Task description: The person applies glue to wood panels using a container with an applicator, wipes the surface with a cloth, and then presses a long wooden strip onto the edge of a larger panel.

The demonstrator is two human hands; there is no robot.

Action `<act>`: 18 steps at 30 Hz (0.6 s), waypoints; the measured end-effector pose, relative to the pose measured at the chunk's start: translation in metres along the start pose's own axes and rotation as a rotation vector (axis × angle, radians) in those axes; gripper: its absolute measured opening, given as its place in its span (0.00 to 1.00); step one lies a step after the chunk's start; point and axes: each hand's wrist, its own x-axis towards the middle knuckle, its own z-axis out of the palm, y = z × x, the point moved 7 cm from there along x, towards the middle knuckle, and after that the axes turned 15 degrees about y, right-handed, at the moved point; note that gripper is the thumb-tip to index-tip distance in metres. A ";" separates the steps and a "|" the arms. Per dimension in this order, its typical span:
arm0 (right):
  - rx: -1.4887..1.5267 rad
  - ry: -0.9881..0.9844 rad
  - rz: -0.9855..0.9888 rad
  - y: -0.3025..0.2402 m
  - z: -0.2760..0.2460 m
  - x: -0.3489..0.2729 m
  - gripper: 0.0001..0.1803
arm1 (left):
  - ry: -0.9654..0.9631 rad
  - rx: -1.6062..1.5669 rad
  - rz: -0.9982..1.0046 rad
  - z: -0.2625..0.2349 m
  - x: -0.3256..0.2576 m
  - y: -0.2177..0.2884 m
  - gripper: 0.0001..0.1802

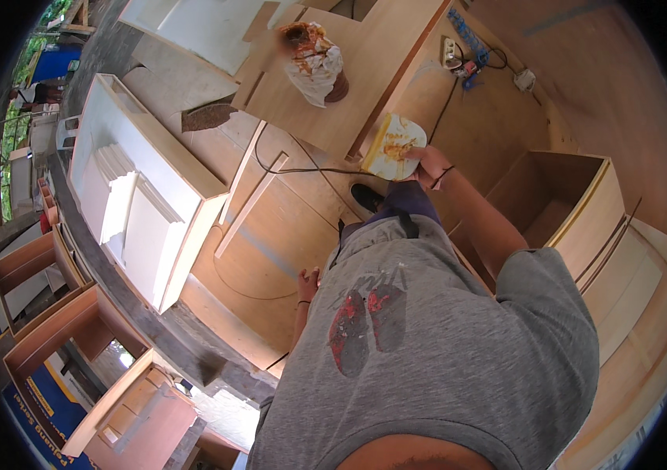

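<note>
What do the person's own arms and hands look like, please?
The left hand and right hand are ungloved. A thin dark band circles the right wrist, and a similar one seems to circle the left. The right forearm is bare below a short grey sleeve.

Place: woodworking shop, by the look of it furniture or cabinet making.
Carcasses: open wooden box [560,192] at right; pale cabinet [192,227] at left, white boards [141,207] stacked in it; brown box frames [102,329] lower left.
Stock: loose wood strips [252,205] across a broad wooden sheet [271,274].
Finishing mess: orange-brown smears on a white rounded piece [396,147] and on a wrapped container [314,70] atop a wooden panel [384,35].
Power: extension socket [449,53], trailing cables.
Edge: greenery [8,176] visible far left; space seems partly open-sided.
</note>
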 end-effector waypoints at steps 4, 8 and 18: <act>0.093 -0.004 -0.065 0.001 -0.006 0.001 0.22 | 0.118 0.410 0.452 0.022 -0.013 0.079 0.39; 0.210 -0.012 -0.097 -0.009 -0.005 -0.027 0.23 | -0.003 0.100 0.784 0.111 -0.043 0.233 0.50; 0.300 0.051 -0.250 -0.061 -0.040 -0.099 0.26 | 0.000 -0.139 1.355 0.282 -0.104 0.437 0.70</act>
